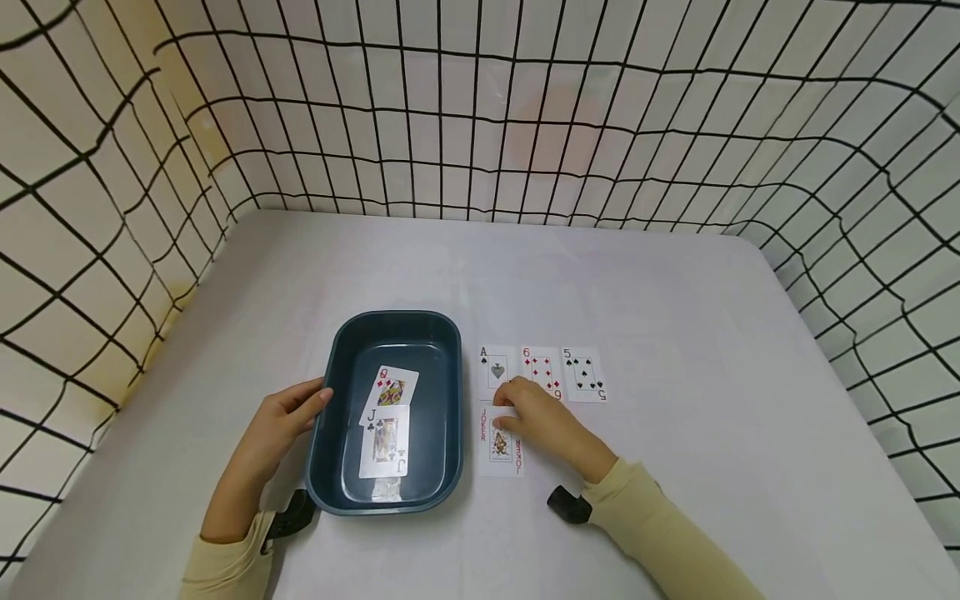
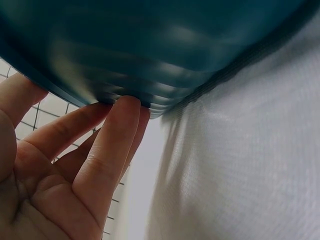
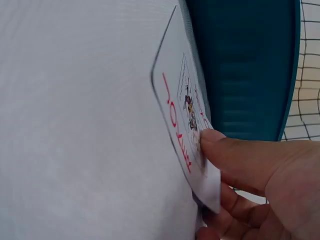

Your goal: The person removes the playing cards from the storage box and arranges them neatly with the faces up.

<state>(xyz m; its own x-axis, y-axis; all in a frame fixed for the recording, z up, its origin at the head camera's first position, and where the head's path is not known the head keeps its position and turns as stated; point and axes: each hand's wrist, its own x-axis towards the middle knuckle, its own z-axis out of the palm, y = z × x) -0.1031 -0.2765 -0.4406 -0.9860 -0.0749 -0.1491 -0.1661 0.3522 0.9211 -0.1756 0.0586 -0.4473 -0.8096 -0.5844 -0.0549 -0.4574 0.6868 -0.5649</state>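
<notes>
My right hand (image 1: 536, 417) pinches the top edge of a joker card (image 1: 501, 454) between thumb and fingers; in the right wrist view the card (image 3: 177, 100) is tilted with that edge bent up. My left hand (image 1: 288, 417) holds the left rim of a dark blue plastic bin (image 1: 448, 417). Its thumb lies at the rim and its fingers (image 2: 107, 150) touch the outer wall. Inside the bin, a jack of clubs (image 1: 385, 454) overlaps a queen of diamonds (image 1: 392, 387). Above the joker lie an ace of spades (image 1: 491, 367), a six of diamonds (image 1: 542, 362) and a black five (image 1: 584, 375).
A white cloth covers the table (image 1: 675, 308). Black wire mesh (image 1: 480, 133) stands along the back and both sides. A black wrist strap piece (image 1: 570, 505) sits at the right sleeve, another (image 1: 292, 515) at the left, close to the bin's corner.
</notes>
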